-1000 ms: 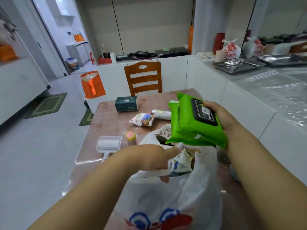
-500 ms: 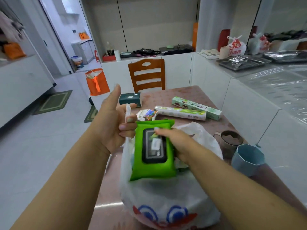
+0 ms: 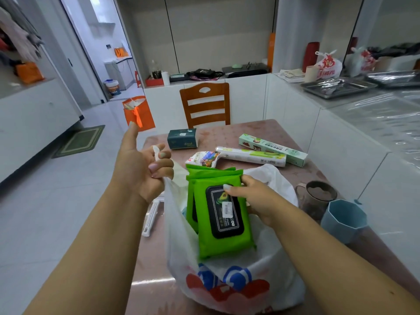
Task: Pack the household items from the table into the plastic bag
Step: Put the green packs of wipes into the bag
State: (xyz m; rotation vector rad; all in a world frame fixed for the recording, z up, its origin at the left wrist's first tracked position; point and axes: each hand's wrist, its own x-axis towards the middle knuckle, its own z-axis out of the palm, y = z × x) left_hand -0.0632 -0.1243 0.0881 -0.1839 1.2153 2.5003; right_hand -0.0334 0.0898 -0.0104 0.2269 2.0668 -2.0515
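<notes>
- Pale glossy tiled floor (image 3: 56, 201) fills the left.
- A brown slatted wooden chair (image 3: 205, 105) stands at the far table edge.
- White low cabinets (image 3: 247, 96) line the far wall.
- A green bordered doormat (image 3: 80, 140) lies far left.
- A film-covered white countertop (image 3: 375, 119) runs along the right.

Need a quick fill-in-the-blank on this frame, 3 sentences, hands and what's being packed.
1. The left hand grips the handle of the white plastic ____.
2. The right hand holds a wet wipes pack whose wrapper is ____.
3. Behind the tissue box, at the far end of the table, stands a wooden ____.

Missing words: bag; green; chair
</notes>
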